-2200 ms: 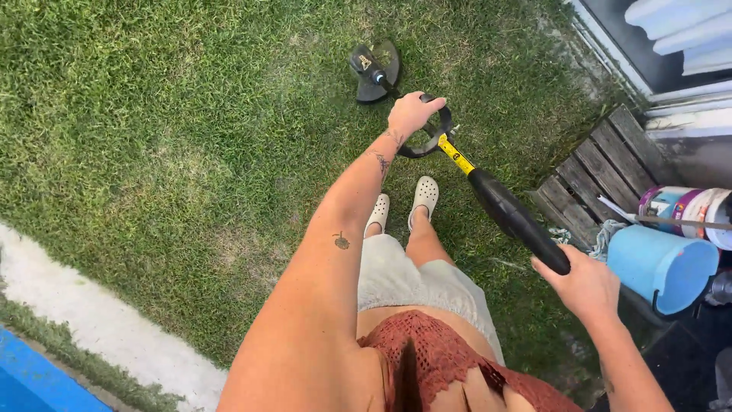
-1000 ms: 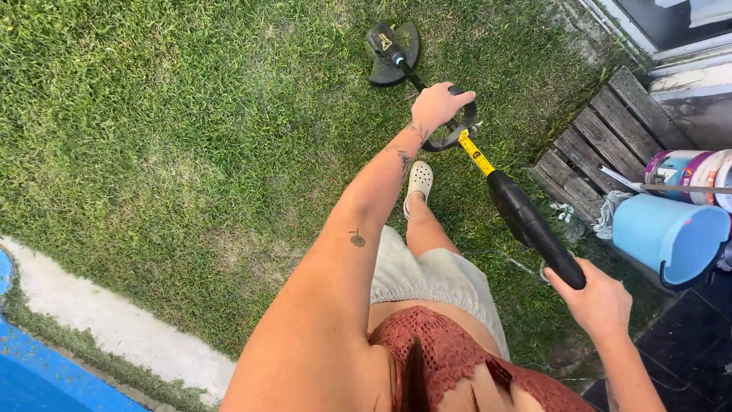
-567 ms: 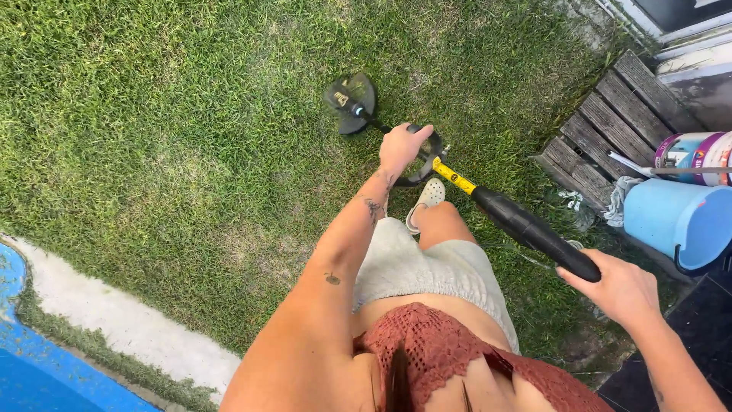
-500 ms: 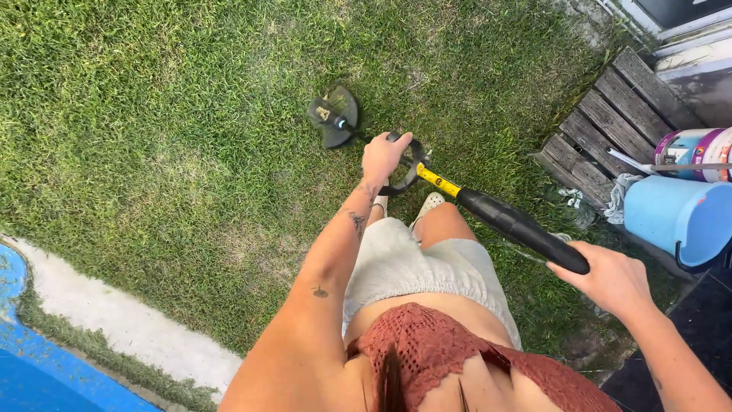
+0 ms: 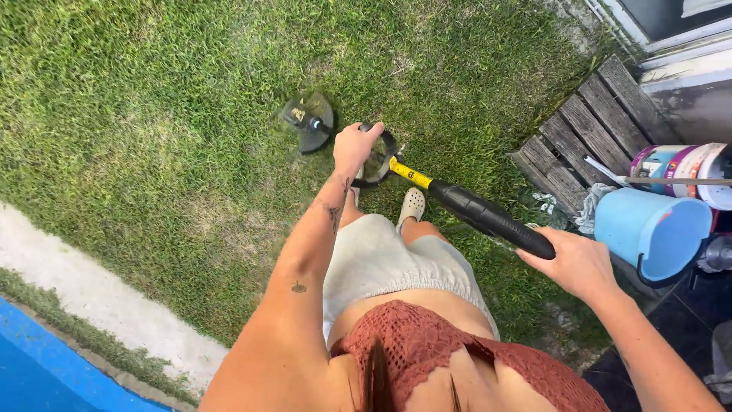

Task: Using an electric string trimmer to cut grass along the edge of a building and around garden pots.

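Black-and-yellow string trimmer [image 5: 465,206] held slanting across green grass [image 5: 152,114], cutting head [image 5: 307,122] low on the lawn, beyond the white shoe [image 5: 412,204]. Left hand [image 5: 354,146] wrapped around the trimmer's black loop handle [image 5: 381,156], just behind that head. Right hand [image 5: 577,263] closed over the rear end of the black grip, though exact finger placement hard to make out. Right of the trimmer: weathered wooden pallet [image 5: 579,130], then light blue bucket [image 5: 652,233] touching its near edge. Left of the trimmer, far off, pale concrete strip [image 5: 91,297].
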